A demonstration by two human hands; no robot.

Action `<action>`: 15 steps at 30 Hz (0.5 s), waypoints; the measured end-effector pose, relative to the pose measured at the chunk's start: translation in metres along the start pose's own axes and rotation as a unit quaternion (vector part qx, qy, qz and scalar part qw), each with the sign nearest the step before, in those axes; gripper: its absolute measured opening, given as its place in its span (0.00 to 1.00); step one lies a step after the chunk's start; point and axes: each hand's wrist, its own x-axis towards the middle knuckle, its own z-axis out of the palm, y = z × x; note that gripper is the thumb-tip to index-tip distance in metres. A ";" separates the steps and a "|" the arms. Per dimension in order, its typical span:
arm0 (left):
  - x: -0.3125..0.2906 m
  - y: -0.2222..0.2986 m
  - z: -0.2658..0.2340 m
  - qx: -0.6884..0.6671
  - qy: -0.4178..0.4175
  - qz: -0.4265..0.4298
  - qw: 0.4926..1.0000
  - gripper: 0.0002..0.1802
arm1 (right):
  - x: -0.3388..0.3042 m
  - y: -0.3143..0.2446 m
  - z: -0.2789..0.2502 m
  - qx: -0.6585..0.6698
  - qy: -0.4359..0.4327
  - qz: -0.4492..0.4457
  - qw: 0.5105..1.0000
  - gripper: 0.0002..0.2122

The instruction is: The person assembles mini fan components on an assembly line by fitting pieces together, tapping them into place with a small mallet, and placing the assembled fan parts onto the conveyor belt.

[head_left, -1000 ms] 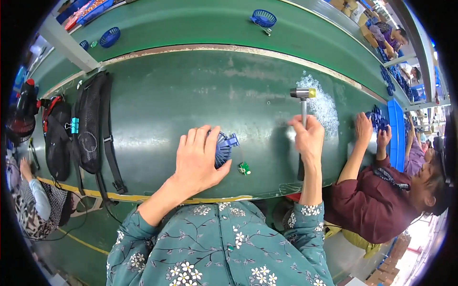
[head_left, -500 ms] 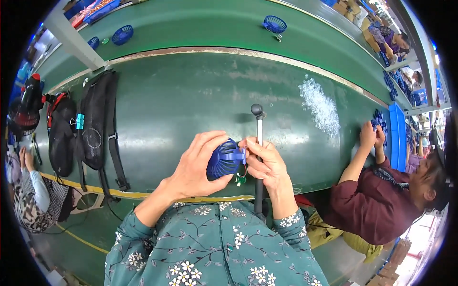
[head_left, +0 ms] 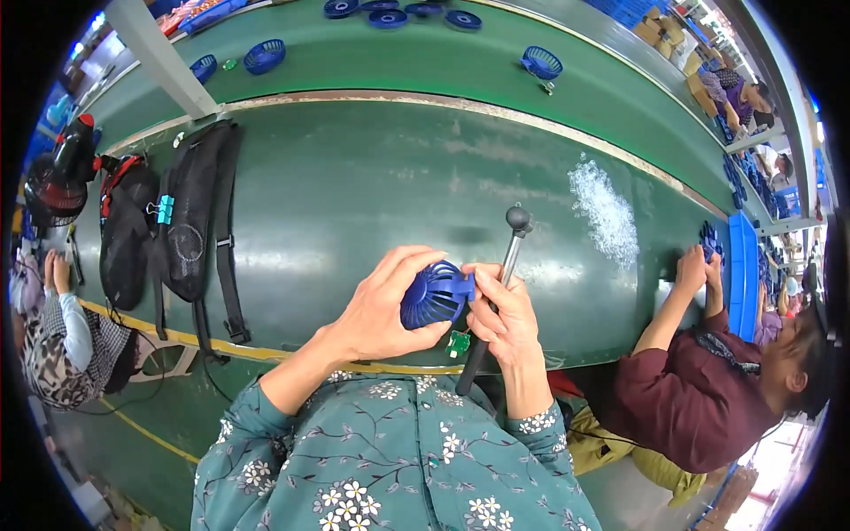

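A blue slatted fan housing point(head_left: 432, 296), bowl-shaped, sits in my left hand point(head_left: 376, 305), whose fingers and thumb wrap round its left side. My right hand point(head_left: 506, 319) is closed round a tilted rod point(head_left: 511, 257) with a silver shaft, a round black head and a black handle showing below the palm. The fingertips of that hand also touch the blue bracket point(head_left: 465, 285) on the housing's right side. Just beneath the housing hangs a small green circuit board point(head_left: 458, 343). What the right fingertips pinch is partly hidden.
Small clear pieces point(head_left: 604, 212) lie heaped at the right of the green table point(head_left: 354, 186). Black bags point(head_left: 190, 221) lie at the left. Several blue fan parts point(head_left: 266, 57) rest on the far belt point(head_left: 390, 62). A co-worker point(head_left: 699, 380) sits at the right beside a blue bin point(head_left: 742, 265).
The rod has tilted, its head now leaning right. Both hands and the housing appear slightly farther right in view, and the housing has turned a little. More blue parts show on the far belt.
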 end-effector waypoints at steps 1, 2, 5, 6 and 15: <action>0.000 0.000 0.000 0.005 0.002 -0.001 1.000 0.40 | 0.000 0.001 0.000 0.003 0.015 -0.010 1.000 0.11; 0.000 -0.001 0.000 0.011 0.003 -0.002 1.000 0.40 | -0.001 0.001 0.000 0.004 0.014 -0.010 1.000 0.11; 0.002 0.004 -0.001 0.056 0.016 0.005 0.998 0.40 | -0.002 0.001 -0.002 0.006 -0.012 -0.021 1.000 0.11; 0.002 0.005 -0.002 0.057 0.016 0.005 0.998 0.40 | -0.003 -0.002 -0.002 -0.008 -0.036 -0.017 0.999 0.11; 0.003 0.010 0.001 0.129 0.040 0.005 0.991 0.40 | -0.013 0.010 0.014 -0.535 0.111 -0.300 0.782 0.08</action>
